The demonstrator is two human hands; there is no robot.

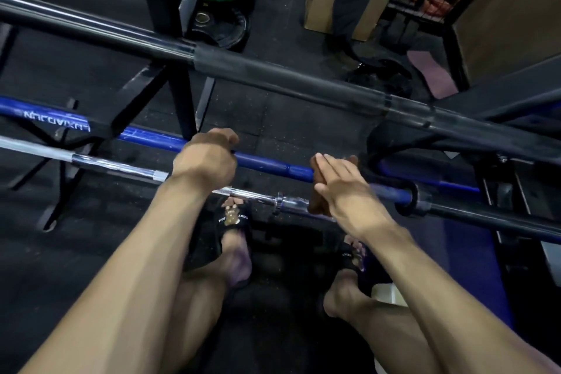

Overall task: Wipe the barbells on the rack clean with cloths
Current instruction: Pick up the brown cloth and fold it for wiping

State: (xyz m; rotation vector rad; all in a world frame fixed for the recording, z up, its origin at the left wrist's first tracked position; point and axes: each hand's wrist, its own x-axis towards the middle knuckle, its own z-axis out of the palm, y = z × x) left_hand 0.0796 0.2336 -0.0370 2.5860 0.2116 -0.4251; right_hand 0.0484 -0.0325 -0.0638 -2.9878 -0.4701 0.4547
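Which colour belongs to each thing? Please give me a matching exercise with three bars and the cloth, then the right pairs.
Things:
1. bar gripped by the left hand
2. thick bar farthest from the person
3. thin bar nearest the person
4. cloth under the right hand

Colours:
A. brown
B. silver
C. blue
D. black

Pairs:
1-C: blue bar
2-D: black bar
3-B: silver bar
4-A: brown cloth

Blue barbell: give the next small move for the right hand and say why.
Probably slide the right hand with its brown cloth leftward along the blue barbell toward the left hand. The left hand's fingers grip the bar as if steadying it, and the bare blue stretch between the hands looks not yet covered.
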